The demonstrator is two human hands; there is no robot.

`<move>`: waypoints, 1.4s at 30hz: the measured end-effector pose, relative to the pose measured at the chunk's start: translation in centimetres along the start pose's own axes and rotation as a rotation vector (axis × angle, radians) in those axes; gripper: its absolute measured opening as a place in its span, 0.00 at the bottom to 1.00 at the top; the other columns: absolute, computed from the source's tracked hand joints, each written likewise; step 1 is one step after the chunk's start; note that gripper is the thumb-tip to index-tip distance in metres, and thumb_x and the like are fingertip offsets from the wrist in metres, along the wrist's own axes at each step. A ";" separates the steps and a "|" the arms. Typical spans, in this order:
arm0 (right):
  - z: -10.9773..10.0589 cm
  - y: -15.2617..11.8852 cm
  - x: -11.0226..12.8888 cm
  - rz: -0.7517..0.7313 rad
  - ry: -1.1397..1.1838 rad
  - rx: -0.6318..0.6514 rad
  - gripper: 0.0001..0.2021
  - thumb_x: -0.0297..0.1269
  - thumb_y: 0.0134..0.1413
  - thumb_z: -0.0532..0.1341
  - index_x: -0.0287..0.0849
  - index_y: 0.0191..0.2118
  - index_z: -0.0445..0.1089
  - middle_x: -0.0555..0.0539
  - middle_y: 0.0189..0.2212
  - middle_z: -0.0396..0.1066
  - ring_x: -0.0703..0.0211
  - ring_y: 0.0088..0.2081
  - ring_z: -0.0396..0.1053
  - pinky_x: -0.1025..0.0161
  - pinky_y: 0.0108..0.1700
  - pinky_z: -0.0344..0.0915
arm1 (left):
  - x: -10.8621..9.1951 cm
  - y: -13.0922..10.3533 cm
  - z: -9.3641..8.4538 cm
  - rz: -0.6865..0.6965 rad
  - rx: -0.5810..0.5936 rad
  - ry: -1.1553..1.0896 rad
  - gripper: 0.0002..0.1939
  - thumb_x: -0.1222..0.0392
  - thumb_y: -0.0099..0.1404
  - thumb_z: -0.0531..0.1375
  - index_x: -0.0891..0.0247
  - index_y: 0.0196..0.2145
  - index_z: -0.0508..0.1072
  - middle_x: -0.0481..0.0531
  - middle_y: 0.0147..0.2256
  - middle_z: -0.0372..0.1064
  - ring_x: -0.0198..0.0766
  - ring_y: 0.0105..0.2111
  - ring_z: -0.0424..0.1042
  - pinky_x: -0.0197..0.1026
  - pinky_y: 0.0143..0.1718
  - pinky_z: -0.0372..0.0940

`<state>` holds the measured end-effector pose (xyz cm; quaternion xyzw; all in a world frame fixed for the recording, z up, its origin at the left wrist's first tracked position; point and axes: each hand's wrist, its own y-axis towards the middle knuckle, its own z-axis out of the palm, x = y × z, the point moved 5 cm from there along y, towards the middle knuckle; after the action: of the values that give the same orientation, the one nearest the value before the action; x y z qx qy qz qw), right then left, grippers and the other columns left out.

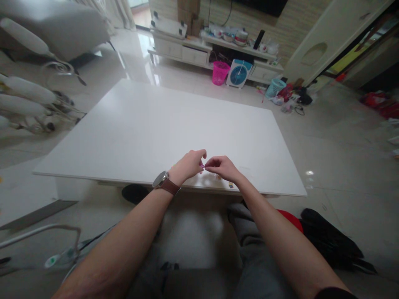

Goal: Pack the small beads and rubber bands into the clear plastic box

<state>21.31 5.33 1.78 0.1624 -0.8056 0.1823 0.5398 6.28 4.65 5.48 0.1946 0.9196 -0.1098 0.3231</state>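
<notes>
Above the near edge of the white table [174,124], my left hand [190,164] has its fingers closed on a small purple item [201,166]. From the right, the fingertips of my right hand [222,167] pinch at the same item, so the two hands almost touch. The item is too small to make out in detail. Just below my right hand a small yellow and dark piece [231,185] lies near the table edge. Another small orange-brown piece [218,177] sits to its left. A bit of colour shows behind my left wrist, mostly hidden.
Beyond the table stand a pink basket [220,73], a blue and white fan [239,74] and a low white cabinet [170,47]. White chairs [28,91] are at the left. A black bag [332,236] lies at the lower right.
</notes>
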 end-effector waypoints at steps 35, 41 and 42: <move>-3.2 -0.1 -3.4 0.291 -1.117 -0.020 0.07 0.36 0.55 0.63 0.46 0.34 0.80 0.45 0.40 0.77 0.56 0.42 0.71 0.65 0.38 0.61 | -0.1 0.2 -0.2 0.032 -0.033 -0.044 0.19 0.75 0.56 0.63 0.65 0.45 0.73 0.53 0.36 0.76 0.38 0.33 0.75 0.38 0.35 0.69; -3.3 0.0 -3.5 0.266 -1.106 -0.061 0.05 0.35 0.56 0.63 0.45 0.36 0.77 0.46 0.40 0.75 0.57 0.41 0.71 0.65 0.36 0.60 | -0.3 0.2 -0.3 0.026 -0.027 -0.034 0.19 0.76 0.55 0.62 0.64 0.44 0.74 0.52 0.35 0.76 0.38 0.33 0.75 0.38 0.36 0.70; -3.4 0.0 -3.5 0.251 -1.096 -0.078 0.05 0.35 0.56 0.63 0.45 0.38 0.76 0.46 0.41 0.75 0.57 0.41 0.70 0.64 0.37 0.60 | -0.3 0.2 -0.3 0.027 -0.027 -0.037 0.19 0.76 0.55 0.62 0.64 0.44 0.74 0.52 0.35 0.76 0.38 0.33 0.75 0.39 0.37 0.70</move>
<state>25.31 7.09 -0.24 0.1162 -0.9875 0.1044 0.0223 6.38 4.82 5.88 0.2008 0.9121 -0.0968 0.3440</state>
